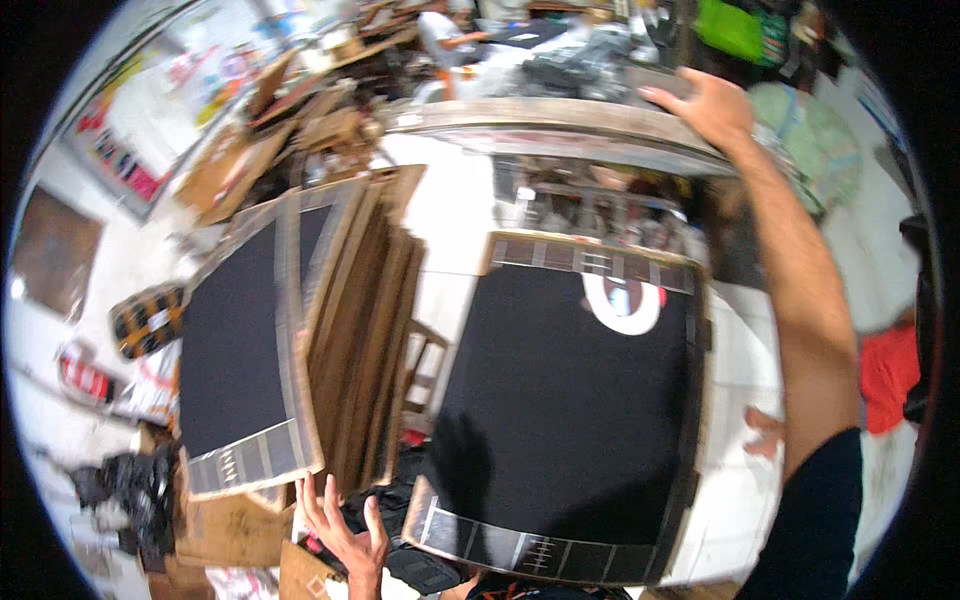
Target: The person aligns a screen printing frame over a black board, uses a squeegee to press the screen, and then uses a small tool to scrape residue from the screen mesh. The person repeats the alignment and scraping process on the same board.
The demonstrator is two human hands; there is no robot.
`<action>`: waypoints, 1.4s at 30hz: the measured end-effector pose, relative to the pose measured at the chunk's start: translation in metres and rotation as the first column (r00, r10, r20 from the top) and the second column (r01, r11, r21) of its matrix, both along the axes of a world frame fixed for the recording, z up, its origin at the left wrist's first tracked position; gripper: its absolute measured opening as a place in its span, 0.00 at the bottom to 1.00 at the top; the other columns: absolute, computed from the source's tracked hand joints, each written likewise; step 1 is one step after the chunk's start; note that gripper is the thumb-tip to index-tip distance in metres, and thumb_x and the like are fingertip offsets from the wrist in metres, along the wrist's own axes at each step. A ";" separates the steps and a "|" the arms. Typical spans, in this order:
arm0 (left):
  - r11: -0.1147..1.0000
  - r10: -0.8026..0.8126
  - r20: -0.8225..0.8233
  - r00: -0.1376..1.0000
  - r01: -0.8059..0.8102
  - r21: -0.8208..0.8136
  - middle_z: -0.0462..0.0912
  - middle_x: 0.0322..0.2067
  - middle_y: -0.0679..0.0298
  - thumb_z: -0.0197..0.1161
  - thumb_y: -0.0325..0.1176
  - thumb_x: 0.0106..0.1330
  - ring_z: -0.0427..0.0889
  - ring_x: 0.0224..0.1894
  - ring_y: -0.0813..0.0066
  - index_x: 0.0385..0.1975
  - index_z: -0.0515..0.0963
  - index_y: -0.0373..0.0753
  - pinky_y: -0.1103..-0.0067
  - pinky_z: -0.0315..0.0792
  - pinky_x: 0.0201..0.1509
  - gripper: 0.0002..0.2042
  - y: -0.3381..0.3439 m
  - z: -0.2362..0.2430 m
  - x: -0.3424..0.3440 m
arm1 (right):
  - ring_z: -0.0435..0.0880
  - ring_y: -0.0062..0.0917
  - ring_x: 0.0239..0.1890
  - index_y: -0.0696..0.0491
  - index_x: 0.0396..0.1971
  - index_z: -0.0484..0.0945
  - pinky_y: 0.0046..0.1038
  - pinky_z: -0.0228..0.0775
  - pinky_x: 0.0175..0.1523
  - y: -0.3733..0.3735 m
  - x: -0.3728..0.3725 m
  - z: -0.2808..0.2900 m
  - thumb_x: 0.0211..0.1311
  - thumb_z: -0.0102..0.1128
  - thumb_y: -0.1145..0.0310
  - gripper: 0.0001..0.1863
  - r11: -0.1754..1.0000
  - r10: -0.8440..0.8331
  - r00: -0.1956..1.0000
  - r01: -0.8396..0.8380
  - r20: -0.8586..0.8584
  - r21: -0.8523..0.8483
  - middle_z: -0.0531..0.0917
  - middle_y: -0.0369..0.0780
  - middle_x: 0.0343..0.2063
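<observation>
My left hand [345, 530] is low in the view, its fingers spread, by the lower corner of a black panel [240, 340] with grey taped borders. That panel lies on top of a leaning stack of brown boards [350, 350]. My right hand [715, 108] reaches far forward and grips the right end of a long wooden frame edge [560, 120]. Between my arms lies another black panel [570, 400] with gridded tape at its near and far ends. Near its far edge is a white roll of tape [625, 305]. Shadows fall across this panel.
Cardboard pieces [245, 150] are heaped at the far left. A red-labelled container [85, 378] and black plastic bags [140, 495] are on the left. Beyond the frame another person [445, 40] sits near dark plastic. A green bag [730, 30] hangs at the upper right.
</observation>
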State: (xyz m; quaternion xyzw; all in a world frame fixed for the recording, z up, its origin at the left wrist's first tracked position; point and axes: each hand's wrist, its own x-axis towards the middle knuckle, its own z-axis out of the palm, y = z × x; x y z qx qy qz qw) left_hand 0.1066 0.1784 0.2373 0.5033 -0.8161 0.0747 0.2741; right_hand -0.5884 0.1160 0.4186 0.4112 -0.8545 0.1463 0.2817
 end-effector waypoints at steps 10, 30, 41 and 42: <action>0.794 0.592 -0.169 0.788 -0.606 -0.044 0.72 0.67 0.42 0.69 0.43 0.72 0.69 0.70 0.44 0.64 0.75 0.35 0.55 0.62 0.75 0.26 -0.179 -0.038 0.304 | 0.81 0.45 0.65 0.63 0.63 0.79 0.38 0.68 0.70 -0.012 -0.046 0.006 0.58 0.66 0.29 0.51 0.998 0.012 0.998 -0.007 0.065 -0.069 0.82 0.55 0.63; 0.699 0.694 -0.449 0.563 -0.375 0.609 0.75 0.18 0.72 0.66 0.43 0.77 0.67 0.17 0.78 0.50 0.81 0.39 0.72 0.60 0.20 0.14 -0.343 -0.009 0.548 | 0.88 0.42 0.50 0.52 0.48 0.88 0.41 0.76 0.56 0.008 0.008 -0.017 0.54 0.69 0.26 0.42 0.989 -0.058 0.995 0.045 -0.083 -0.142 0.90 0.50 0.45; 0.752 0.644 -0.591 0.486 -0.261 0.605 0.77 0.28 0.68 0.66 0.45 0.76 0.75 0.28 0.75 0.65 0.74 0.38 0.74 0.71 0.32 0.25 -0.162 0.025 0.388 | 0.90 0.44 0.46 0.46 0.49 0.89 0.49 0.78 0.57 0.015 0.023 -0.019 0.50 0.62 0.17 0.46 0.998 -0.019 1.000 0.019 0.005 -0.051 0.92 0.45 0.41; 0.753 0.646 -0.608 0.462 -0.255 0.606 0.77 0.29 0.68 0.66 0.45 0.76 0.75 0.29 0.75 0.65 0.74 0.38 0.74 0.72 0.32 0.24 -0.141 0.027 0.374 | 0.90 0.44 0.46 0.47 0.50 0.89 0.50 0.77 0.57 0.017 0.026 -0.023 0.49 0.62 0.17 0.47 0.998 -0.028 1.000 0.028 -0.008 -0.047 0.92 0.45 0.42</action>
